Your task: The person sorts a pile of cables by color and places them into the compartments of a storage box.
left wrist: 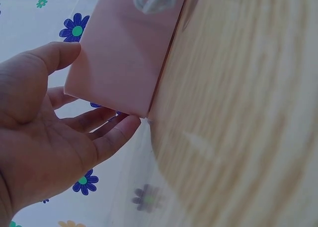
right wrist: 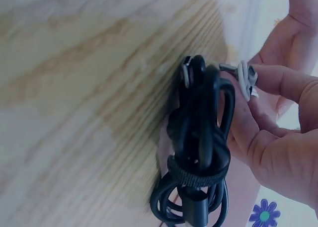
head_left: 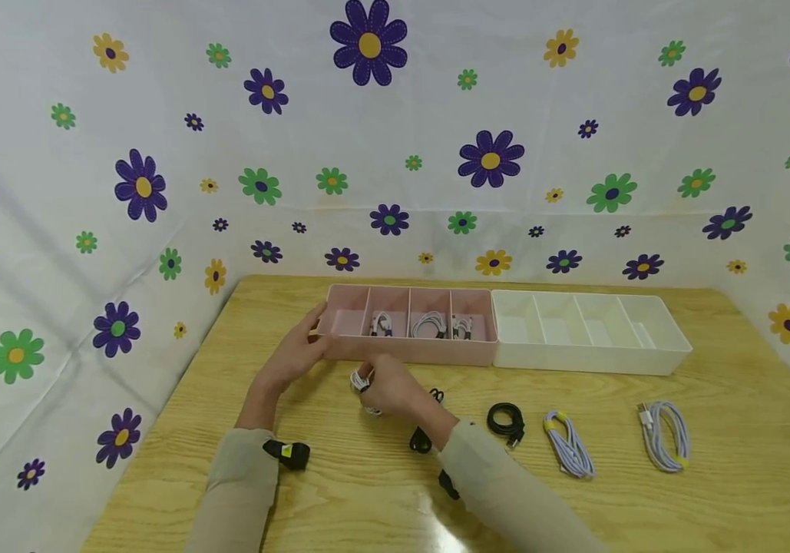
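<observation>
In the head view my right hand [head_left: 392,386] pinches a coiled white cable [head_left: 360,381] just in front of the pink divided box [head_left: 408,351]. The right wrist view shows this white cable [right wrist: 245,79] between thumb and fingers, partly hidden by them. My left hand [head_left: 293,352] is at the box's left end. Seen from the left wrist, its thumb meets the upper rim of the pink box [left wrist: 117,63], while loosely bent fingers lie along the end wall. Coiled white cables [head_left: 429,326] sit in the box's three right compartments.
A white divided box [head_left: 588,359] adjoins the pink one on the right. A black cable bundle [head_left: 421,440] lies under my right wrist. Farther right on the wooden table [head_left: 339,491] are a black coil [head_left: 505,418] and two pale lilac cables [head_left: 570,449], one near the right side.
</observation>
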Available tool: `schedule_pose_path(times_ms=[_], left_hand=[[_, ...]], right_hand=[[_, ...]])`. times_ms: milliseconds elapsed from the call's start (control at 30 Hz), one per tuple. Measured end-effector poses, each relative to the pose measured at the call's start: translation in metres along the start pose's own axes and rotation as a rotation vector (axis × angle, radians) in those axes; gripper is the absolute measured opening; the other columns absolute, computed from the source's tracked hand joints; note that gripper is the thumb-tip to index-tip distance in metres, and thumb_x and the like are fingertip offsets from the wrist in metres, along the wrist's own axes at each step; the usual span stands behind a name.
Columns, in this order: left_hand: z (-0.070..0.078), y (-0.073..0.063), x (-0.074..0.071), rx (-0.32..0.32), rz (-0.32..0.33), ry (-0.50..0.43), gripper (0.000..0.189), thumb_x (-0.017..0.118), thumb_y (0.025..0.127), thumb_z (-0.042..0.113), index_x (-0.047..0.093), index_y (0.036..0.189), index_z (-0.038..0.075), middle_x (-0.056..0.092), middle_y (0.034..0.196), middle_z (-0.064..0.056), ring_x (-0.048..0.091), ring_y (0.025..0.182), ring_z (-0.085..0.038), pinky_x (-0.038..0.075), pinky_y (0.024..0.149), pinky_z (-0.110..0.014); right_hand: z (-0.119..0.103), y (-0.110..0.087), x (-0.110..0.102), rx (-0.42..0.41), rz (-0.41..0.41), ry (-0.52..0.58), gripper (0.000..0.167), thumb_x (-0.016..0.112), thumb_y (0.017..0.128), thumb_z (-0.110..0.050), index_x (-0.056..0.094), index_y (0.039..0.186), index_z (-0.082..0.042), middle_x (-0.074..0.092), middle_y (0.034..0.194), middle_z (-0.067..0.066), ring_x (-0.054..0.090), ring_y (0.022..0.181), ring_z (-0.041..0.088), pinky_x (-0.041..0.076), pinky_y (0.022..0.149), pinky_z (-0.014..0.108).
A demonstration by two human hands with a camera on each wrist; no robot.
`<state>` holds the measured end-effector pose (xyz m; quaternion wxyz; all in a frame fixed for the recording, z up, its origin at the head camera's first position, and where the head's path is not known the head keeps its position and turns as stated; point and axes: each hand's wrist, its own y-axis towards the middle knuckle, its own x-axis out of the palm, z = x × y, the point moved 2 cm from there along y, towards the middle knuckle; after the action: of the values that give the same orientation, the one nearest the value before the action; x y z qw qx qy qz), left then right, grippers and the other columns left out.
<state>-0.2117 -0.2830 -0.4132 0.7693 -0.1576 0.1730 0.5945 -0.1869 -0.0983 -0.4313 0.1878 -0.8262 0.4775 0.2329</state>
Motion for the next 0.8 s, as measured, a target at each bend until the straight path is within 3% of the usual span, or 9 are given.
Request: schedule_pose_path(times_ms=[133,233,333,467,567,800], left_hand=[[-0.017,0.010,0.001,0.014,0.012,-0.009,0.069,0.050,0.104,0.019,0.011,0.160,0.006,0.021,0.160,-0.027,0.040,0.136,-0.048,0.041,0.106,-0.057],[-0.032,0.017,0.002,0.029,0.019,-0.013,0.070,0.051,0.105,0.021,0.010,0.160,0.010,0.021,0.161,-0.024,0.041,0.135,-0.046,0.041,0.106,-0.056],[-0.037,0.018,0.003,0.023,0.022,-0.013,0.070,0.051,0.105,0.023,0.010,0.161,0.014,0.017,0.163,-0.020,0.038,0.138,-0.045,0.038,0.108,-0.056],[-0.038,0.015,0.003,-0.001,0.027,0.007,0.069,0.049,0.106,0.024,0.008,0.161,0.016,0.013,0.164,-0.019,0.036,0.140,-0.044,0.038,0.109,-0.055],[-0.039,0.013,0.005,-0.013,0.028,-0.008,0.069,0.048,0.106,0.023,0.007,0.161,0.015,0.012,0.165,-0.018,0.036,0.140,-0.043,0.040,0.107,-0.054],[-0.038,0.015,0.005,-0.009,0.028,-0.018,0.069,0.047,0.107,0.022,0.006,0.161,0.014,0.009,0.165,-0.018,0.031,0.142,-0.044,0.037,0.109,-0.056]], right_hand=[[0.006,-0.001,-0.009,-0.028,0.033,0.088,0.033,0.065,0.078,0.011,0.060,0.110,0.006,0.060,0.091,0.014,0.051,0.074,0.016,0.042,0.056,0.023],[0.011,-0.004,-0.016,-0.036,0.025,0.244,0.046,0.063,0.079,0.012,0.053,0.123,0.005,0.057,0.094,0.015,0.050,0.077,0.017,0.044,0.058,0.024],[0.016,-0.006,-0.024,-0.023,0.005,0.392,0.061,0.061,0.079,0.012,0.046,0.137,-0.001,0.055,0.093,0.014,0.051,0.073,0.017,0.047,0.056,0.027],[0.019,-0.008,-0.036,0.005,-0.016,0.583,0.069,0.059,0.083,0.012,0.042,0.146,-0.010,0.053,0.093,0.012,0.054,0.070,0.018,0.059,0.065,0.045],[0.020,-0.008,-0.045,0.020,-0.040,0.700,0.068,0.056,0.086,0.013,0.042,0.148,-0.012,0.050,0.095,0.011,0.052,0.073,0.019,0.055,0.080,0.060],[0.014,-0.003,-0.061,0.013,-0.049,0.737,0.061,0.055,0.092,0.010,0.043,0.149,-0.009,0.049,0.101,0.010,0.055,0.082,0.019,0.054,0.087,0.058]])
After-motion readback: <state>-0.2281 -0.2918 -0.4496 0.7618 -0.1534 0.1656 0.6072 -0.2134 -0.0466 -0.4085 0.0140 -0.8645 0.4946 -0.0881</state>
